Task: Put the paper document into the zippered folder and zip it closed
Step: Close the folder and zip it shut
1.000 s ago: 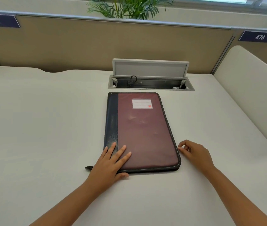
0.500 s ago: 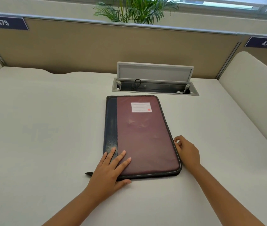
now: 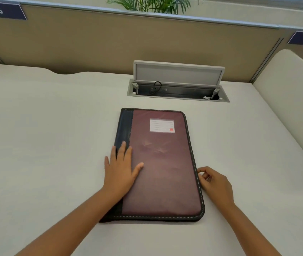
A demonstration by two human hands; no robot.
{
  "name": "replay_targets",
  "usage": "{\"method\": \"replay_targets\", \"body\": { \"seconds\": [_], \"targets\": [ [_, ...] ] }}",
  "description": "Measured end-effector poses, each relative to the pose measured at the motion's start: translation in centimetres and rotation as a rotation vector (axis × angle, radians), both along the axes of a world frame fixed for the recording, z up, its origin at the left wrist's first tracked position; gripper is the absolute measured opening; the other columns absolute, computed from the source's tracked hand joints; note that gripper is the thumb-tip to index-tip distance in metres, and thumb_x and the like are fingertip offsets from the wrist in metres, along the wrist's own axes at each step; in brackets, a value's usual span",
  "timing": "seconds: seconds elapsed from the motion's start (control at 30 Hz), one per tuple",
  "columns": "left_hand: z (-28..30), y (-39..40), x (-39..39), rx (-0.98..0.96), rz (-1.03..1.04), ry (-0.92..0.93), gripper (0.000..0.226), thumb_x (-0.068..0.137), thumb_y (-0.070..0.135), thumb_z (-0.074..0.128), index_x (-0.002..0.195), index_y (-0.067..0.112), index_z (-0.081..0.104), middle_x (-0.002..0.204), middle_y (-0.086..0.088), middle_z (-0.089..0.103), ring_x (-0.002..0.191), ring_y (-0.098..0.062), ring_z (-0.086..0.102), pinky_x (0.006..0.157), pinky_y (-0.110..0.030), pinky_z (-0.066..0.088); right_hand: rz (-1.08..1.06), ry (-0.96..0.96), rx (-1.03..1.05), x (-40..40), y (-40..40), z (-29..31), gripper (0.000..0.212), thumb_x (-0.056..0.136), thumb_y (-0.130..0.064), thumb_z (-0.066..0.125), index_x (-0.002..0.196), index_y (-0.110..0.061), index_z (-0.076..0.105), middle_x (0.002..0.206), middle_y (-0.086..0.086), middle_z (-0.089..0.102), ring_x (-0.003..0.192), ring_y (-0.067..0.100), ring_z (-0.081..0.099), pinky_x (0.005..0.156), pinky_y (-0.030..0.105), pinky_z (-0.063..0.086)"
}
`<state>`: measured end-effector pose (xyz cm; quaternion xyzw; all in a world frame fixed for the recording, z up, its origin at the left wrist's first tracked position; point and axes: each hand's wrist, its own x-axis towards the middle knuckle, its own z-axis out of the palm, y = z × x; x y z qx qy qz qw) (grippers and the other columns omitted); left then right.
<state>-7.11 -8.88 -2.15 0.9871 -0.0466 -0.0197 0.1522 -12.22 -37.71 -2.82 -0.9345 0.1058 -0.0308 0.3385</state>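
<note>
A maroon zippered folder (image 3: 162, 163) with a dark blue spine strip and a white label lies shut on the white desk (image 3: 45, 145). My left hand (image 3: 121, 169) rests flat on its left part, fingers spread over the blue strip. My right hand (image 3: 214, 183) is at the folder's right edge, with thumb and forefinger pinched together against the zipper seam. Whether they hold anything there is hidden. No paper document is in view.
Behind the folder, an open cable hatch (image 3: 177, 89) with a raised grey lid is set into the desk. Tan partition walls (image 3: 91, 43) close the back. A cream side panel (image 3: 291, 100) bounds the right.
My left hand slid from the folder's near left corner farther up along the spine strip. My right hand came in from beside the folder and touches its right edge.
</note>
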Motion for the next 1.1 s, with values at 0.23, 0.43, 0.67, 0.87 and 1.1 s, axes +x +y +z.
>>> {"method": "replay_targets", "body": {
  "seconds": [0.23,0.43,0.67,0.87,1.1],
  "targets": [
    [-1.4,0.0,1.7,0.019,0.06,-0.01,0.077,0.085,0.066,0.026,0.146,0.022,0.009,0.157,-0.012,0.0,0.143,-0.032,0.001,0.114,-0.051,0.008,-0.042,-0.104,0.081,2.6,-1.1,-0.2,0.009,0.081,-0.028,0.067,0.079,-0.037,0.069,0.069,-0.018,0.064,0.069,-0.002,0.057,0.059,0.008,0.041],
    [-1.8,-0.1,1.6,-0.022,0.052,-0.02,0.077,0.086,0.065,0.028,0.147,0.023,0.008,0.157,-0.011,-0.002,0.143,-0.032,-0.001,0.115,-0.047,0.006,-0.05,-0.121,-0.019,8.3,-0.9,-0.3,0.011,0.087,-0.029,0.059,0.09,-0.026,0.07,0.077,-0.01,0.062,0.072,0.01,0.058,0.062,0.023,0.04],
    [-1.9,0.0,1.5,-0.04,0.054,-0.021,0.076,0.086,0.065,0.028,0.147,0.023,0.007,0.157,-0.011,-0.002,0.144,-0.031,-0.001,0.115,-0.044,0.008,-0.049,-0.147,-0.257,16.7,-0.9,-0.1,0.02,0.092,-0.033,0.051,0.097,-0.021,0.065,0.097,0.0,0.067,0.079,0.019,0.059,0.066,0.026,0.036],
    [-2.1,0.0,1.6,-0.043,0.059,-0.008,0.08,0.081,0.07,0.017,0.147,0.024,0.007,0.157,-0.01,-0.004,0.144,-0.03,-0.003,0.114,-0.04,0.005,-0.004,-0.196,-0.448,22.7,-1.1,0.6,0.024,0.094,-0.03,0.049,0.101,-0.013,0.065,0.104,0.009,0.068,0.084,0.029,0.064,0.063,0.026,0.035],
    [-2.4,0.0,1.5,-0.064,0.063,-0.007,0.091,0.075,0.08,0.02,0.145,0.028,-0.005,0.151,0.0,-0.018,0.14,-0.022,-0.016,0.112,-0.037,0.002,0.309,-0.126,-0.74,27.3,-1.0,1.5,0.018,0.091,-0.016,0.05,0.107,-0.015,0.056,0.101,0.012,0.066,0.079,0.033,0.063,0.062,0.029,0.041]
  ]
}}
